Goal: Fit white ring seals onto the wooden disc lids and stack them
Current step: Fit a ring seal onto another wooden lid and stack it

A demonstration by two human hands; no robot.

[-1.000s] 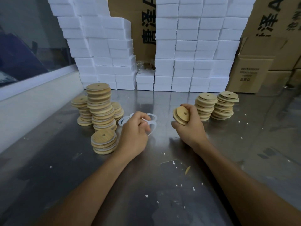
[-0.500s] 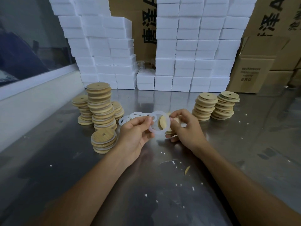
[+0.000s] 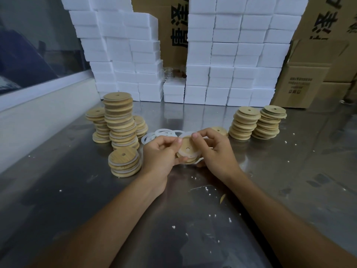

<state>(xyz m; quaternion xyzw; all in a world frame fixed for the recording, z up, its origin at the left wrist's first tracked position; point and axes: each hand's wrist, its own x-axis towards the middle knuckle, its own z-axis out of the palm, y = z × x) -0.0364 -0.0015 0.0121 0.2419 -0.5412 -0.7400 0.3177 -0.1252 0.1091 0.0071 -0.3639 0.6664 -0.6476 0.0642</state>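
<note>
Between my two hands is a wooden disc lid [image 3: 187, 149] with a small hole and a white ring seal [image 3: 191, 156] sitting around its rim. My left hand [image 3: 161, 153] pinches the lid and ring at the left edge. My right hand [image 3: 216, 151] grips the lid's top and right side, with more lids held under it. Loose white rings [image 3: 160, 134] lie on the steel table just behind my left hand. Left of my hands stand stacks of lids with seals [image 3: 124, 163] [image 3: 120, 122]. To the right stand two stacks of bare lids [image 3: 244, 122] [image 3: 269, 121].
The work surface is a steel table [image 3: 77, 190] strewn with white crumbs. White foam blocks [image 3: 231, 55] are piled at the back, with cardboard boxes [image 3: 301, 84] at the back right. A white ledge [image 3: 38, 113] runs along the left.
My left hand picked a white ring from the pile and brought it to the lid in my right hand. The ring now sits on the lid, and both hands have closed together around it.
</note>
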